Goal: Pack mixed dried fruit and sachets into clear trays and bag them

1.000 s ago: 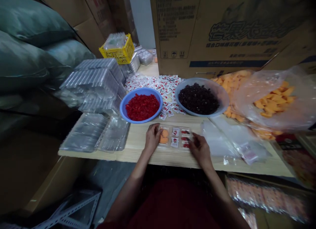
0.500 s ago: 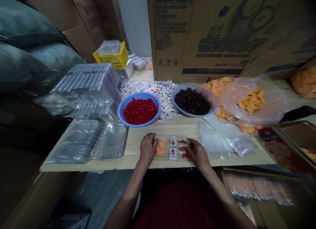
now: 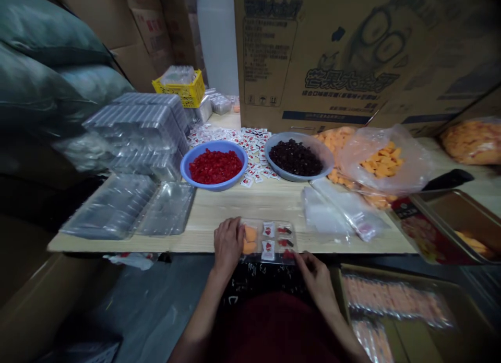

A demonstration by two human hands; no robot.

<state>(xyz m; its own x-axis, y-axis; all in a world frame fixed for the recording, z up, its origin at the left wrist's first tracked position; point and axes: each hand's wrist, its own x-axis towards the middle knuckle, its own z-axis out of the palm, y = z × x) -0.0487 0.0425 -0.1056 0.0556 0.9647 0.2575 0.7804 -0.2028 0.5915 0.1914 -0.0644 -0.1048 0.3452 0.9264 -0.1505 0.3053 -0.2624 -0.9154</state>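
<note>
A clear plastic compartment tray [image 3: 259, 226] is at the table's front edge, its near side jutting slightly past it. Orange candies [image 3: 250, 233] fill its left part, small white printed sachets [image 3: 268, 229] lie in the middle, and red pieces with dark ones [image 3: 285, 243] sit on the right. My left hand [image 3: 228, 244] is closed on the tray's left side, thumb along its edge. At the near right corner, my right hand [image 3: 314, 270] pinches the tray between thumb and fingers.
Beyond the tray stand a blue bowl of red pieces [image 3: 213, 187] and a bowl of dark pieces [image 3: 329, 154], with scattered sachets [image 3: 256, 141] behind. Stacked clear trays [image 3: 136, 117] are at left. Plastic bags [image 3: 324, 211] and a tin [image 3: 422, 217] lie right; an open carton [image 3: 415, 337] sits below.
The tray has come nearer to me, partly over the table edge, with both hands. Dark pieces now show clearly beside the red ones. My right hand has slid to the near corner.
</note>
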